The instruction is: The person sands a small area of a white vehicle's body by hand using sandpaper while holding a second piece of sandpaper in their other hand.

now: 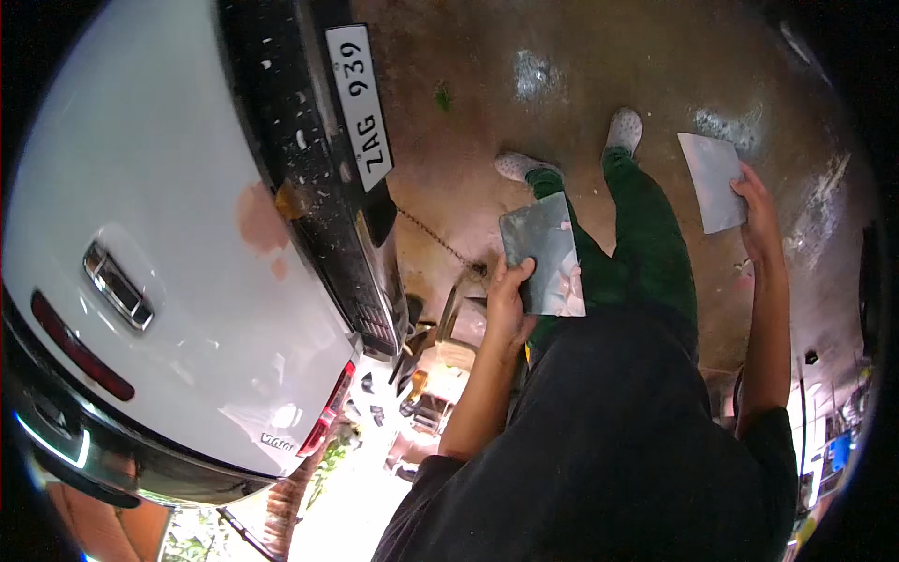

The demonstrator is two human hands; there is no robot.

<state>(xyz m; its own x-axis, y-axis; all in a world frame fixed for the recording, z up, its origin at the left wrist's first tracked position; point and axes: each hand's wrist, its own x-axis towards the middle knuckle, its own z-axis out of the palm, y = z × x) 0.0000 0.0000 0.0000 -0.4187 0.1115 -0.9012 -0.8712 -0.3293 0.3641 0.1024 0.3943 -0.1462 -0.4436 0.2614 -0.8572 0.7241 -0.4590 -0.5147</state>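
Note:
My left hand [510, 298] grips a grey rectangular plate [537, 245] in front of my legs, thumb on its face. Lumps of pink putty [569, 281] cling along the plate's right side. Out to the right, my right hand [757, 201] is closed on the edge of a thin, light grey flat sheet [712, 183]; its exact kind I cannot make out. On my left stands a white vehicle [187, 309], with a pinkish patch [260, 217] on its rear panel next to the dark bumper [300, 131]. Both hands are apart from the vehicle.
A licence plate [360, 108] sits on the bumper, and a chrome handle [118, 286] on the rear panel. A chain [435, 236] hangs near the bumper's corner. The brown floor [581, 56] has wet, shiny spots. Cluttered items [435, 375] lie beyond the tail light [328, 407].

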